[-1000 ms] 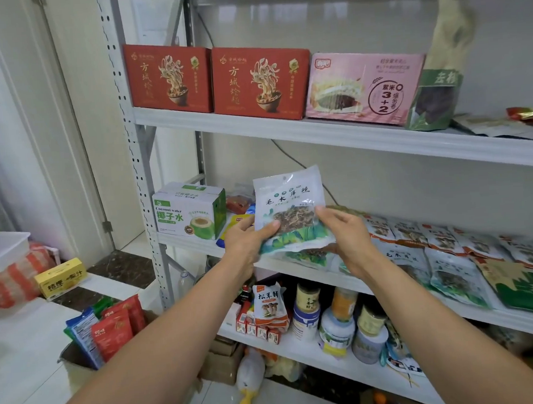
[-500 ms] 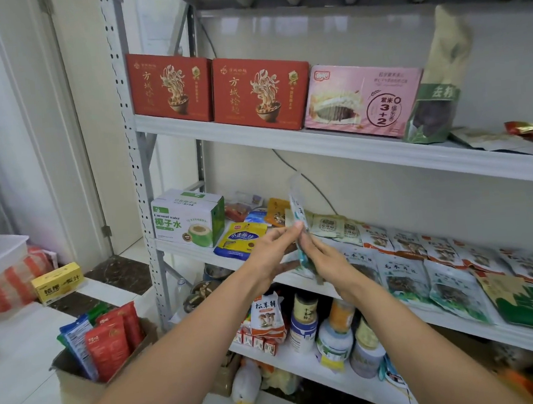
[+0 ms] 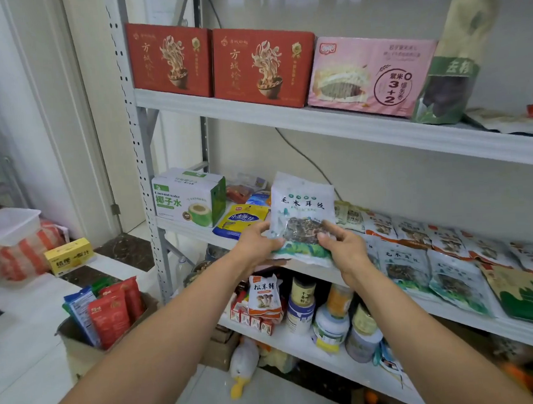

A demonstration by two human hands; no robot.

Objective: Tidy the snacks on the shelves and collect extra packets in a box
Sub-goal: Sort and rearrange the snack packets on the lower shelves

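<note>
I hold a white and green packet of dried fungus [image 3: 302, 210] upright in front of the middle shelf [image 3: 194, 230]. My left hand [image 3: 257, 243] grips its lower left edge. My right hand [image 3: 344, 245] pinches its lower right corner. Several matching packets [image 3: 402, 263] lie in overlapping rows along the shelf to the right. A cardboard box [image 3: 79, 344] on the floor at the lower left holds red and blue snack packets [image 3: 108, 310] standing upright.
A coconut water box [image 3: 186, 199] and a blue-yellow bag [image 3: 244, 220] sit at the left of the middle shelf. Red and pink boxes [image 3: 263, 64] line the upper shelf. Jars [image 3: 330, 320] and small packets fill the lower shelf. A yellow box [image 3: 68, 256] lies left.
The packet was facing me, turned edge-on half a second ago, and now faces me again, held a little lower and closer to the shelf.
</note>
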